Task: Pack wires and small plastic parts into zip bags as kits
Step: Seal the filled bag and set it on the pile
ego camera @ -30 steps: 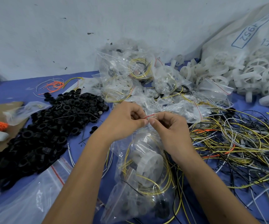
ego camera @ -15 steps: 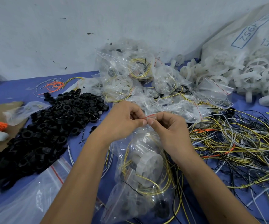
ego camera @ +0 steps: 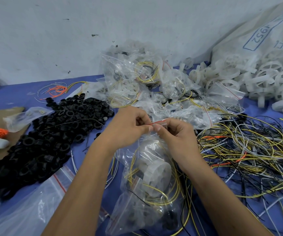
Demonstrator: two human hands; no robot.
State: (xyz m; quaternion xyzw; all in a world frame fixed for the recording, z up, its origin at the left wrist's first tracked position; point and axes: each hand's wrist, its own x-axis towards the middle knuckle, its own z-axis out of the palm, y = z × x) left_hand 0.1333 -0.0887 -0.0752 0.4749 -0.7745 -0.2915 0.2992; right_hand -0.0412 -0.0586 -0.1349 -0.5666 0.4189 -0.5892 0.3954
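- The red seal strip of the zip bag (ego camera: 147, 178) is pinched by the left hand (ego camera: 128, 128) and right hand (ego camera: 174, 135), thumbs touching.
- The bag, holding yellow wire and a white plastic wheel, is held above the blue table (ego camera: 18, 94), between the black parts (ego camera: 40, 140) and loose wires (ego camera: 249, 150).

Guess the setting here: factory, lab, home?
Likely a small hand-assembly or packing workshop: a heap of black plastic rings, a tangle of loose wires, and a pile of filled zip bags on one blue-covered table.
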